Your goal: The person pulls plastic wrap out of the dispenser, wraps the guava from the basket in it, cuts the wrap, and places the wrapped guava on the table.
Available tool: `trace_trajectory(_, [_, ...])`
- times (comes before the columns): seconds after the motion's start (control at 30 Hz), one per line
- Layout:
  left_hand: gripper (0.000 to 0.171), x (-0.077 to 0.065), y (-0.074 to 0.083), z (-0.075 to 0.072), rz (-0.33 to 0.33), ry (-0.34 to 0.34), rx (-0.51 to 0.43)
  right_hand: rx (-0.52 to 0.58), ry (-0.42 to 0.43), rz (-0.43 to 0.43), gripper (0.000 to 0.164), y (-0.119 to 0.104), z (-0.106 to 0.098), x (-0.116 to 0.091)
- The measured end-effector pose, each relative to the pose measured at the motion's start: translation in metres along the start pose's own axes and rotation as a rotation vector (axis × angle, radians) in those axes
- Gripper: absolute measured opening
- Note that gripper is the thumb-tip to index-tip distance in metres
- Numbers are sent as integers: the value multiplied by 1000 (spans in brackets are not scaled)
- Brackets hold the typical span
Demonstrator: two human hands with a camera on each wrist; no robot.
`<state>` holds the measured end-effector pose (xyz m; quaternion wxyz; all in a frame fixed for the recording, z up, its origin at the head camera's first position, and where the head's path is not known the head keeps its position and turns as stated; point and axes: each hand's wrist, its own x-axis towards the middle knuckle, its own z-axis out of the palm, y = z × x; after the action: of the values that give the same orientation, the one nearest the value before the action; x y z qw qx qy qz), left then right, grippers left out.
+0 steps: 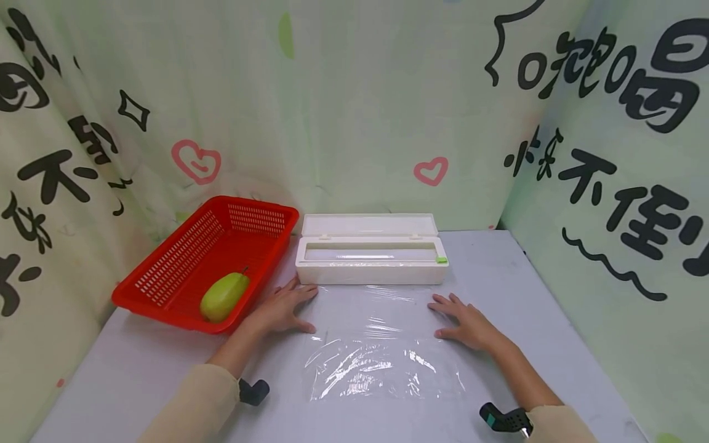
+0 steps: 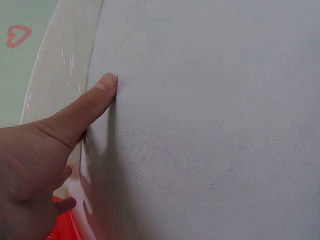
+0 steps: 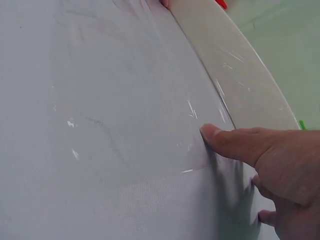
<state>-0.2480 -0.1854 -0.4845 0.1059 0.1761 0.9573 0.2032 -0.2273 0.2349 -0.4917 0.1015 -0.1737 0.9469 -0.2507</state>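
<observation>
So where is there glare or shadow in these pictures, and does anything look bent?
Head view: bright streaks of glare on the film, a thinner gleam on the box; left wrist view: soft shadow by the left hand, the box's outer edge bowed; right wrist view: small glints on the film, shadow by the right hand, the box bowed too.

The clear film looks like thin plastic, glossy and crinkled with bright streaks. The white dispenser appears to be smooth plastic with a soft sheen; the basket, perforated plastic. The pear has smooth skin. The worktop looks matt and finely textured; the 2 sleeves, matt cloth.
</observation>
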Motion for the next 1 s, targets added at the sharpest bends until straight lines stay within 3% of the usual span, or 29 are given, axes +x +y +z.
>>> trace_trajectory(0.27, [84, 0, -8, 1, -6, 59, -153, 53, 34, -7, 65, -2, 3, -1])
trace_trajectory(0.43, [78, -2, -11, 0, 4, 86, -188, 47, 67, -30, 65, -1, 2, 0])
trace_trajectory(0.57, [72, -5, -9, -4, 7, 105, -214, 53, 124, -51, 60, -3, 1, 1])
trace_trajectory(0.77, [66, -9, 0, -10, 3, 144, -298, 135, 231, -14, 46, -14, -5, 3])
trace_trajectory(1.0, [70, -15, 11, -16, -10, 155, -300, 174, 318, -49, 41, -26, -9, 9])
